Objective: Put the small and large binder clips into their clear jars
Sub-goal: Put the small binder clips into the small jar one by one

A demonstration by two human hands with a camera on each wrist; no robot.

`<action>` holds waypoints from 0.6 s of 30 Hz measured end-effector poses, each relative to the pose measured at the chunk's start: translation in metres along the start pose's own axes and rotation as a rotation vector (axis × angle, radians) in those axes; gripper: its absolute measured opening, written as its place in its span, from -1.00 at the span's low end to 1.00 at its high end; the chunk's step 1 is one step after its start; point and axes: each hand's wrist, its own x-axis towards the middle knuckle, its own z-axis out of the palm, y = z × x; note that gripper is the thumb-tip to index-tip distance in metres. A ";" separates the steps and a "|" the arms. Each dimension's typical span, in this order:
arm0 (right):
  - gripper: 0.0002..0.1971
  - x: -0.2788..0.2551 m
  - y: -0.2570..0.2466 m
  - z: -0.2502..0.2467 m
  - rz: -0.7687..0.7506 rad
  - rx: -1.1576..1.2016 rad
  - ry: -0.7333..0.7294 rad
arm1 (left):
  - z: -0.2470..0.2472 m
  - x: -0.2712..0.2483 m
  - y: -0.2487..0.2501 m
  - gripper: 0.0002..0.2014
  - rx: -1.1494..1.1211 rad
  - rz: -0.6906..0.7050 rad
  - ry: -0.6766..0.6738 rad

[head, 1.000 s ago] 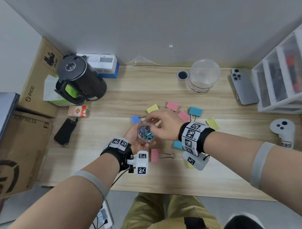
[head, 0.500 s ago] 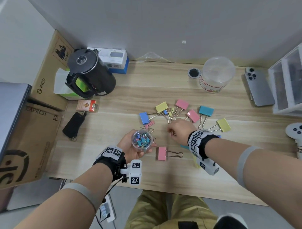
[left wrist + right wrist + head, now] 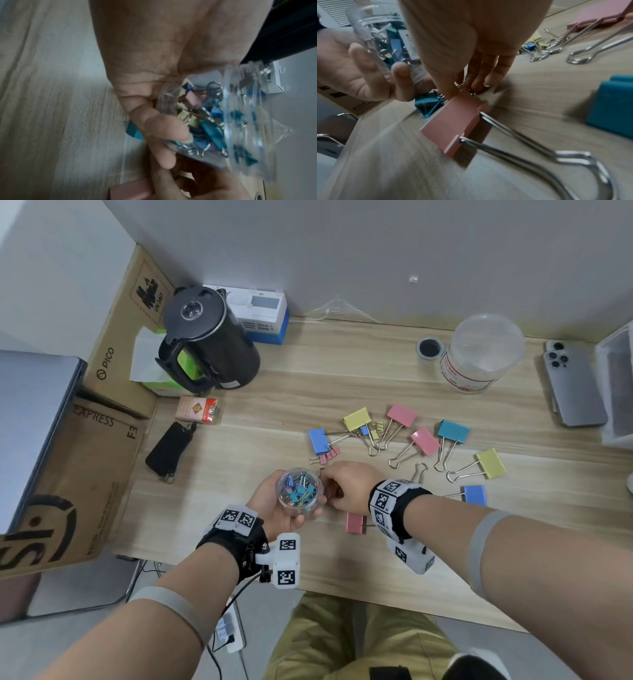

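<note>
Left hand (image 3: 277, 508): fingers (image 3: 164, 129) curled round a small clear jar (image 3: 300, 487), open-mouthed, held up near the desk's front edge, part-filled with small binder clips (image 3: 301, 491) in teal, blue, pink and yellow. Right hand (image 3: 349, 486): fingertips (image 3: 479, 82) bunched together, pressed down on the wooden desk (image 3: 342, 364) just beside the jar, closing on a small clip's wire loop; whether it is lifted, cannot tell. Directly under the right wrist, a large pink binder clip (image 3: 356, 522). Further back, mid-desk, a loose spread of large binder clips (image 3: 424, 441) with a few small ones among them. Near the back edge, right of centre, a large clear jar (image 3: 479, 354), nothing visible inside.
</note>
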 end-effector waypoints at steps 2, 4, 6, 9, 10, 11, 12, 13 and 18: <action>-0.71 0.001 0.001 0.003 0.000 -0.005 0.017 | -0.002 0.001 -0.001 -0.50 -0.024 -0.004 -0.018; -0.70 0.002 0.001 0.005 -0.019 -0.020 0.012 | -0.004 0.002 -0.002 -0.50 -0.053 -0.011 -0.032; -0.73 0.003 0.001 0.006 -0.041 -0.050 -0.012 | -0.006 0.003 -0.002 -0.50 -0.076 -0.014 -0.027; -0.74 0.003 0.002 0.005 -0.056 -0.085 -0.021 | -0.007 0.004 -0.003 -0.49 -0.083 -0.019 -0.021; -0.73 0.002 0.004 0.004 -0.061 -0.089 -0.015 | -0.007 0.004 -0.002 -0.49 -0.087 -0.019 -0.024; -0.73 0.001 0.005 0.003 -0.064 -0.092 -0.008 | -0.006 0.004 -0.002 -0.49 -0.091 -0.016 -0.024; -0.73 0.000 0.007 0.002 -0.068 -0.099 -0.004 | -0.006 0.005 -0.002 -0.50 -0.093 -0.011 -0.022; -0.73 -0.001 0.008 0.001 -0.073 -0.111 -0.006 | -0.005 0.004 -0.002 -0.51 -0.096 -0.007 -0.020; -0.73 -0.004 0.010 -0.005 -0.118 -0.145 -0.026 | -0.005 0.007 -0.003 -0.50 -0.116 -0.003 -0.014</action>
